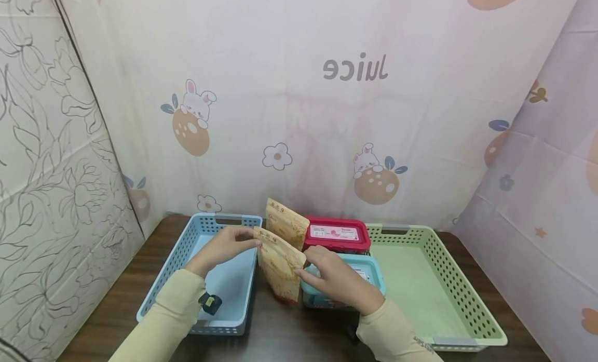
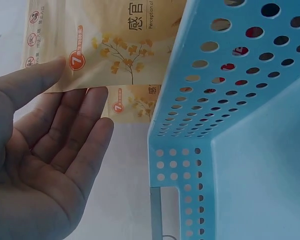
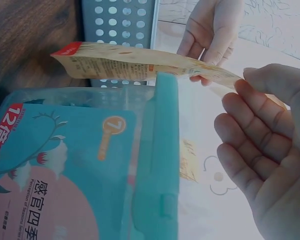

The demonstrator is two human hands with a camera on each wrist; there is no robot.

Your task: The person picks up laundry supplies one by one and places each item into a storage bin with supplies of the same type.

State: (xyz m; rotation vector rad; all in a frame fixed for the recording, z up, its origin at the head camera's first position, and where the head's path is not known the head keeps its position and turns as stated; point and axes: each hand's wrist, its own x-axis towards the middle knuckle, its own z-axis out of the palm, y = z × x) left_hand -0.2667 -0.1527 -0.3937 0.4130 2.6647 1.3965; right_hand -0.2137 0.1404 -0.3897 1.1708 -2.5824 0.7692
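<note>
Between the two baskets, a beige pouch (image 1: 280,268) with a red bottom edge stands upright on the table. My left hand (image 1: 227,247) pinches its upper left corner, thumb on one face and fingers behind, as the left wrist view shows. At the opposite top corner, my right hand (image 1: 337,276) pinches the pouch between thumb and index finger, its other fingers loosely bent in the right wrist view. Behind is a second, similar beige pouch (image 1: 286,223). A clear tub with a teal lid (image 3: 165,150) sits beneath my right hand, and its printed label faces the right wrist camera.
A blue basket (image 1: 163,276) lies on the left, under my left forearm. To the right is a light green basket (image 1: 462,284). Behind the teal-lidded tub stands a red-lidded tub (image 1: 357,235). A printed curtain (image 1: 289,118) hangs along the back of the dark wood table (image 1: 275,336).
</note>
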